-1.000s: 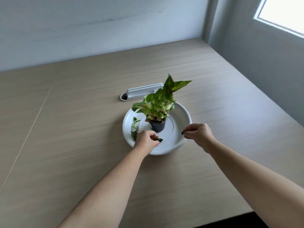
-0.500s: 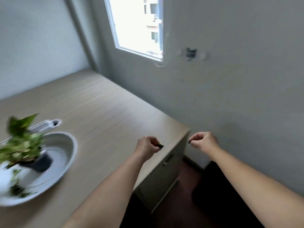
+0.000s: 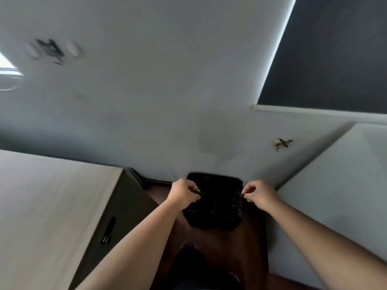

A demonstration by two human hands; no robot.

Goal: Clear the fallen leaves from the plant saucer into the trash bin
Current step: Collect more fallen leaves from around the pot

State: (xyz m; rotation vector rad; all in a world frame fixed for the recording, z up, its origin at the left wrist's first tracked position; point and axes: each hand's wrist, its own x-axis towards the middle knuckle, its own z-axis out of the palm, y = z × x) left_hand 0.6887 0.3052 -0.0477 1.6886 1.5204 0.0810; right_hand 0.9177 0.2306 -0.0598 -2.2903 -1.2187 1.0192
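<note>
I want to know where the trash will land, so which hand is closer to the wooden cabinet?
Left. The left hand is over the bin's near-cabinet edge, beside the cabinet. The right hand hangs over the bin's far edge, by the white panel.

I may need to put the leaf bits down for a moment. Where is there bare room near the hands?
The wooden desk top left of the left hand is bare. The trash bin fills the floor gap between desk and white panel; both hands, the right hand too, crowd over it.
</note>
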